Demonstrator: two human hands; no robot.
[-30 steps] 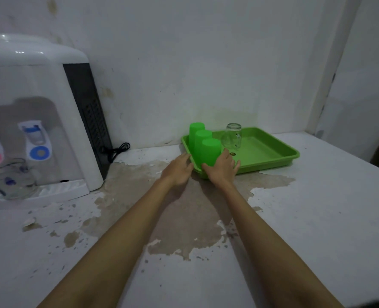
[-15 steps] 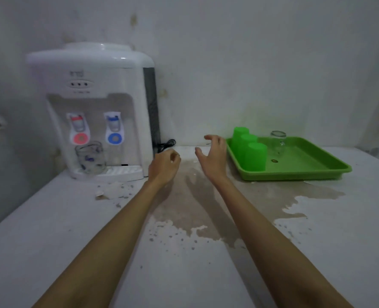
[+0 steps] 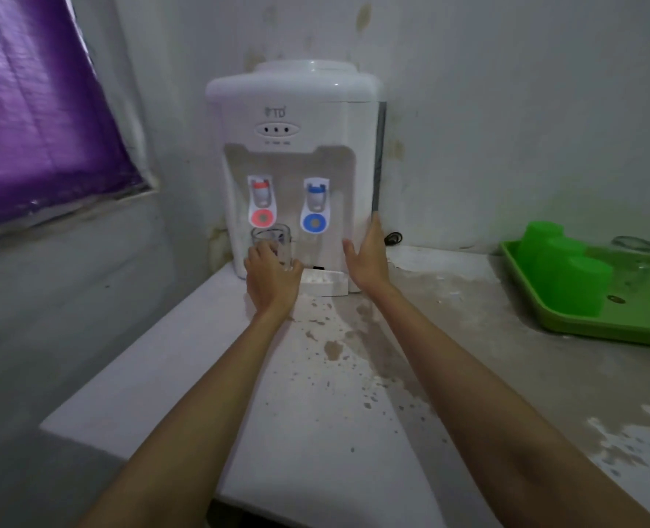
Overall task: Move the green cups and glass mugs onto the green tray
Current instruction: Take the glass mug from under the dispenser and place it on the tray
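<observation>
A clear glass mug [image 3: 272,240] stands on the drip tray of the white water dispenser [image 3: 296,108], under the red tap. My left hand [image 3: 272,278] is wrapped around its lower part. My right hand [image 3: 367,261] is open, fingers up, flat against the dispenser's right front corner. At the far right the green tray [image 3: 598,329] holds three green cups [image 3: 567,276] in a row, upside down, and another glass mug [image 3: 634,253] behind them.
The white counter [image 3: 316,413] is stained and wet in the middle. A purple curtain [image 3: 37,108] covers a window on the left. A black cable [image 3: 392,238] lies behind the dispenser. The counter's left edge drops off near my left arm.
Both hands have moved left from the tray to the dispenser. My left hand has closed on the glass mug, and my right hand has come to rest against the dispenser.
</observation>
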